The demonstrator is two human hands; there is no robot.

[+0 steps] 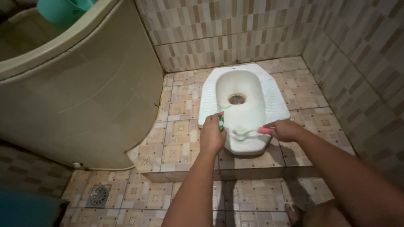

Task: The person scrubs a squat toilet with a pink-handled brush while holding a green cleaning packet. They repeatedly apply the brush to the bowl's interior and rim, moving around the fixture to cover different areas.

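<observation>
A white squat toilet (275, 103) is set into a raised tiled step. My left hand (211, 134) is at the toilet's left rim, closed around a small green bottle (221, 122) whose tip points into the bowl; a green streak runs from it. My right hand (284, 129) holds the pink handle of a toilet brush (252, 133), its pale bristle head lying inside the near end of the bowl. The drain hole (236, 99) sits further back in the bowl.
A large beige water tub (84, 92) fills the left side, with a teal dipper (63, 10) at its top. Tiled walls close the back and right. A floor drain (100, 195) lies on the lower floor at the left. My foot (294, 212) shows at the bottom.
</observation>
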